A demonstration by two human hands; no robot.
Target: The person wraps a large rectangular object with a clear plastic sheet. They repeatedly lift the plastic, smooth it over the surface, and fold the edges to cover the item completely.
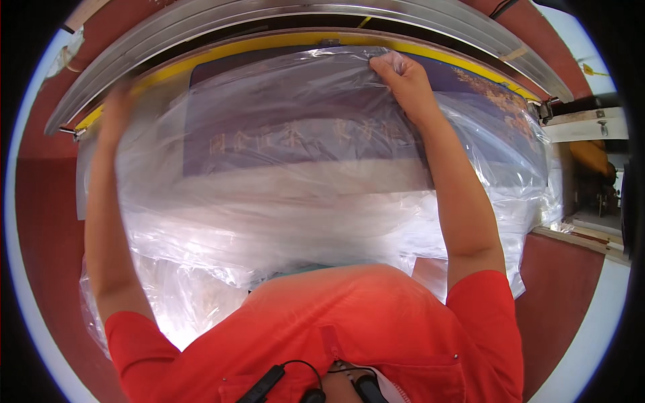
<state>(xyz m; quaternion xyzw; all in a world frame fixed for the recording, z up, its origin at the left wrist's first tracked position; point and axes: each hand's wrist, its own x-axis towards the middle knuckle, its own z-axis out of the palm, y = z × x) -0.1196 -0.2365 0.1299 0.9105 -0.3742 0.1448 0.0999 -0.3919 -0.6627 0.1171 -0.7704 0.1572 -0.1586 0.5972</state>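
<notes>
A large sheet of clear plastic film (289, 195) spreads in wrinkles before me and hangs down toward my body. Beneath it lies a dark blue printed panel (443, 75) with a golden tree pattern at its right and a row of characters across it. My right hand (407, 82) pinches the film's far edge, near the panel's top. At the far left, my left hand (118, 111) is raised by the film's far left corner. Motion smears its fingers, so whether it grips the film is unclear.
Beyond the panel runs a yellow strip (269, 43), with a curved-looking silver metal rail (222, 20) behind it. A latch fitting (547, 107) sits at the right end. Reddish-brown floor (47, 221) shows on both sides. A pale ledge (584, 127) stands at the right.
</notes>
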